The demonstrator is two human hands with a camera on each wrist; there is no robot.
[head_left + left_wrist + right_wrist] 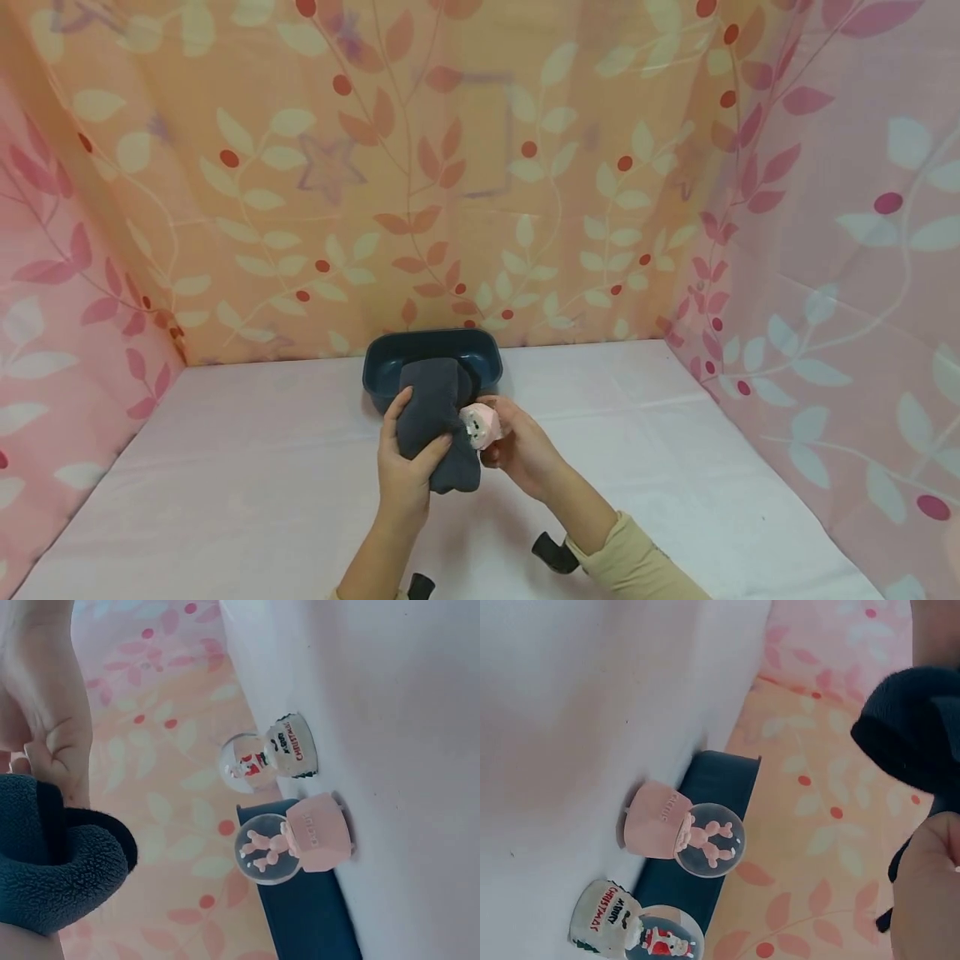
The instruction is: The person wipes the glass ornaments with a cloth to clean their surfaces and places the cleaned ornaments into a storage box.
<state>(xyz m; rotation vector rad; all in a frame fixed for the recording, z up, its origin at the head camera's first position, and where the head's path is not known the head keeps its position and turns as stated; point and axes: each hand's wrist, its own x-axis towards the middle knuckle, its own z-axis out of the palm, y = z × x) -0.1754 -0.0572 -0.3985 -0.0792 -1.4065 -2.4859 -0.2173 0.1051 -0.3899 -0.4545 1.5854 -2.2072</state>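
Observation:
My left hand [405, 475] grips a folded dark grey towel [427, 400], fingers behind it and thumb across the front. The fuzzy towel [64, 870] hangs in a loop in the left wrist view and also shows as a dark fold [907, 731] in the right wrist view. At the towel's right side, my right hand [525, 446] holds a small pink and white ornament [482, 425] with tiny dark marks; its left part meets the towel, and the wrist views do not show it. Both hands are raised above the table.
A dark blue basin [382, 342] stands against the patterned backdrop. In front of it, two snow globes stand upright: one with a pink base [321, 832], one with a white Christmas base [296, 746]. White cloth covers the table [262, 475]; patterned curtains [825, 250] hang around it.

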